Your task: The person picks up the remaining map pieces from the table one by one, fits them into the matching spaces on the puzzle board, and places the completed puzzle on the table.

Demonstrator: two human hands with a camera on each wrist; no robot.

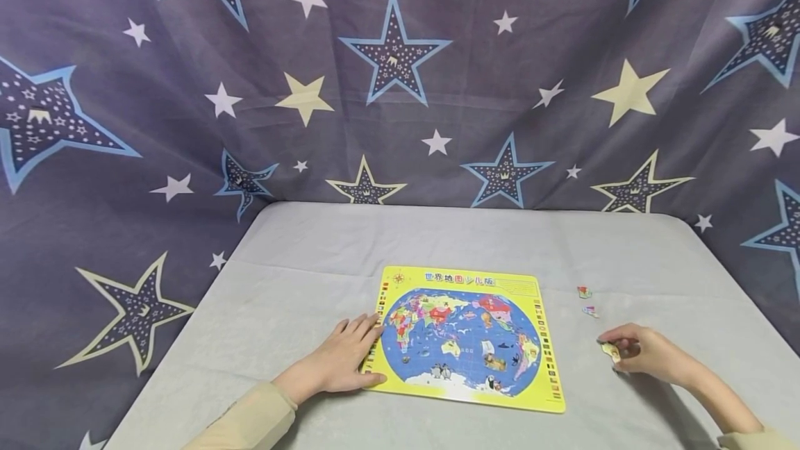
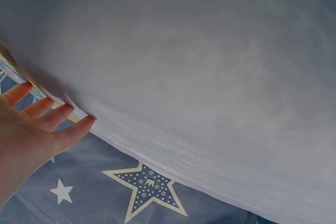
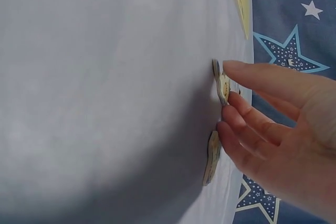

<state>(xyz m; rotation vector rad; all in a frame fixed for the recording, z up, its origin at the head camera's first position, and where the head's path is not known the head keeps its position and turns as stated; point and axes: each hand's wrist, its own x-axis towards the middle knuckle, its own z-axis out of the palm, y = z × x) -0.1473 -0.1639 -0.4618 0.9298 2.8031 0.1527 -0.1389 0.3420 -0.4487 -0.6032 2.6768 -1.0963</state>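
A yellow-framed world map puzzle board (image 1: 469, 401) lies flat on the grey-covered table. My left hand (image 1: 344, 360) rests on its left edge with fingers spread; in the left wrist view those fingers (image 2: 58, 121) reach to the board's side. Right of the board, my right hand (image 1: 653, 353) pinches a pale yellow puzzle piece (image 1: 611, 351) between thumb and fingers, close to the tabletop. The right wrist view shows this puzzle piece (image 3: 221, 85) edge-on by the thumb. A second thin piece (image 3: 211, 158) lies beside the lower fingertips. The hand hides part of what is under it.
Two small loose pieces, one red and green (image 1: 584, 292) and one purple (image 1: 590, 312), lie between the board and the table's right side. A dark curtain (image 1: 400, 130) printed with stars hangs behind the table (image 1: 312, 248).
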